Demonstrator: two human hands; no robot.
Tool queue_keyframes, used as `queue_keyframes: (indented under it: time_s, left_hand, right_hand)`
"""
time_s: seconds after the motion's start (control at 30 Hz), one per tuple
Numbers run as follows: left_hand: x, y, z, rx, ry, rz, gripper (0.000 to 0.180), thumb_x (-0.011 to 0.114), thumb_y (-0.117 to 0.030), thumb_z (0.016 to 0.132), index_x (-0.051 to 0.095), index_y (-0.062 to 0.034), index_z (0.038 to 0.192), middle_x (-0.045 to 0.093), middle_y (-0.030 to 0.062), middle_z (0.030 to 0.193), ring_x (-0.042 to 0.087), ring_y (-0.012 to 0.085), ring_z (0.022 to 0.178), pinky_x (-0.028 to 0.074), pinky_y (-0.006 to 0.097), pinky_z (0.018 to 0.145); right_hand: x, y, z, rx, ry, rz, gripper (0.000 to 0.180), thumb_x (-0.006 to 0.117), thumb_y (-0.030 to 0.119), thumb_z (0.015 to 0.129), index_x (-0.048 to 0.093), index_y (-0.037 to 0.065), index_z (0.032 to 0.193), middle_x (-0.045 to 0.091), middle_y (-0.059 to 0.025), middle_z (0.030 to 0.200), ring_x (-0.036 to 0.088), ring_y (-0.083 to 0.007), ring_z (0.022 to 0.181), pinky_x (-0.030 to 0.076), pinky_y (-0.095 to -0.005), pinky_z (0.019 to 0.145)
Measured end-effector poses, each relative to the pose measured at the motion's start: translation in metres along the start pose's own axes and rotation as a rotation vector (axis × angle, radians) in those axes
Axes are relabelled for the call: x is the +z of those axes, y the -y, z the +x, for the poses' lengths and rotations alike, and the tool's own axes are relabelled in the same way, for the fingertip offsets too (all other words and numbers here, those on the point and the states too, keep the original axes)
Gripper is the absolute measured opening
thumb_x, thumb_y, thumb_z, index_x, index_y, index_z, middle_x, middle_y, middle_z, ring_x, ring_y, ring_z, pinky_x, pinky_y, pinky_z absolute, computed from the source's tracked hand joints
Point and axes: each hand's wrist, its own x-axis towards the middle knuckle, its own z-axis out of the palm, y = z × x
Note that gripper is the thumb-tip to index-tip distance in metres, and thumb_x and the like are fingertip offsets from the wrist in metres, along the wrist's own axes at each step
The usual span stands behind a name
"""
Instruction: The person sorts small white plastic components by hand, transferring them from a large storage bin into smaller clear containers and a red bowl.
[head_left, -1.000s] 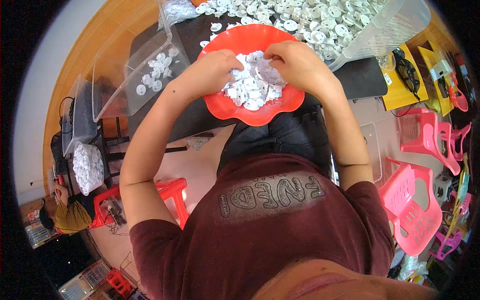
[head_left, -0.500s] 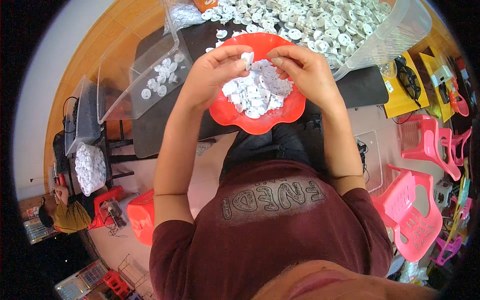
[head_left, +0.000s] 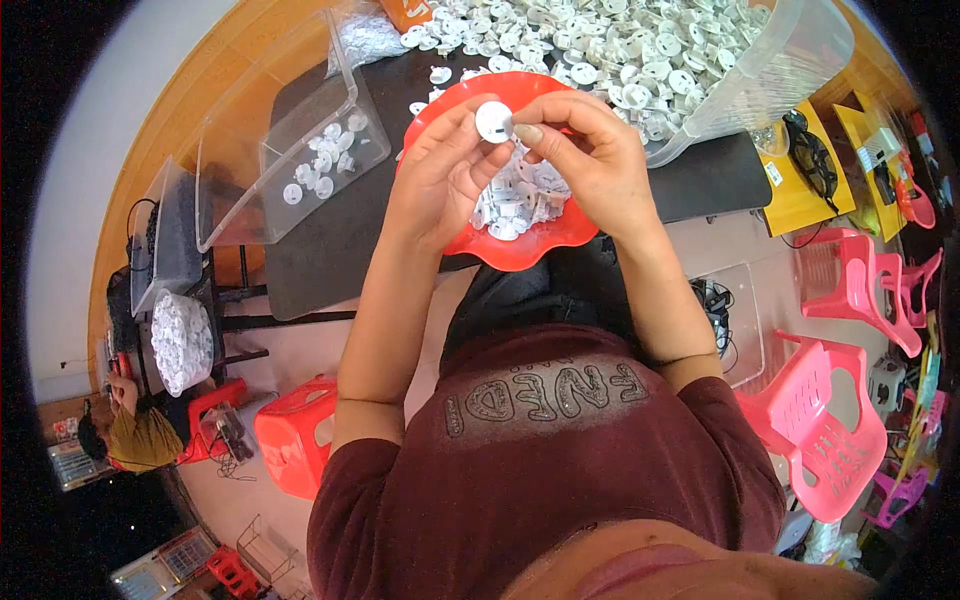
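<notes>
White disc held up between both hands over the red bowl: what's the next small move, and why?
Probably carry the white disc left and drop it into the clear bin. Both the left hand and right hand pinch it above the red bowl, which is full of similar pieces, while the bin beside the left hand holds only a few loose ones.

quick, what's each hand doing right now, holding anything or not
Left hand: closed, pinching the small white round disc over the red bowl.
Right hand: closed, fingertips on the same disc.
</notes>
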Motion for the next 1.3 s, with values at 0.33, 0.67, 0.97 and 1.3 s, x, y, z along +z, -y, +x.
queue_keyframes:
  time_s: [0.33, 0.67, 0.97, 1.3]
  left_hand:
    - [0.015, 0.002, -0.013, 0.159, -0.030, 0.173, 0.028, 0.057, -0.008, 0.095, 0.058, 0.0021, 0.121, 0.063, 0.0110, 0.112, 0.063, 0.0179, 0.099, 0.054, 0.030, 0.085]
    - [0.012, 0.003, -0.021, 0.258, 0.001, 0.477, 0.027, 0.059, -0.008, 0.093, 0.060, 0.0020, 0.119, 0.064, 0.0100, 0.113, 0.062, 0.0167, 0.100, 0.055, 0.030, 0.084]
    - [0.014, -0.003, -0.032, 0.225, 0.031, 0.397, 0.028, 0.061, -0.007, 0.092, 0.061, 0.0037, 0.118, 0.065, 0.0119, 0.110, 0.064, 0.0175, 0.096, 0.054, 0.031, 0.083]
    - [0.018, -0.002, -0.037, 0.186, 0.023, 0.372, 0.028, 0.061, -0.008, 0.092, 0.061, 0.0037, 0.118, 0.065, 0.0123, 0.110, 0.064, 0.0175, 0.096, 0.054, 0.030, 0.084]
  right_hand:
    - [0.002, 0.006, -0.003, -0.070, -0.006, -0.118, 0.016, 0.067, 0.004, 0.086, 0.068, 0.001, 0.101, 0.069, -0.0063, 0.088, 0.065, -0.0102, 0.074, 0.053, -0.0242, 0.067]
    - [0.003, 0.013, -0.009, -0.071, 0.016, -0.118, 0.018, 0.068, 0.000, 0.082, 0.066, 0.001, 0.100, 0.070, -0.0067, 0.089, 0.067, -0.0120, 0.079, 0.055, -0.0260, 0.070]
    - [-0.002, 0.016, -0.010, 0.104, 0.126, 0.114, 0.017, 0.067, 0.000, 0.084, 0.066, 0.000, 0.101, 0.069, -0.0051, 0.089, 0.063, -0.0080, 0.071, 0.053, -0.0218, 0.064]
    - [-0.003, 0.007, -0.014, 0.118, 0.166, 0.337, 0.015, 0.068, 0.004, 0.086, 0.065, -0.002, 0.099, 0.068, -0.0057, 0.085, 0.061, -0.0075, 0.066, 0.050, -0.0207, 0.061]
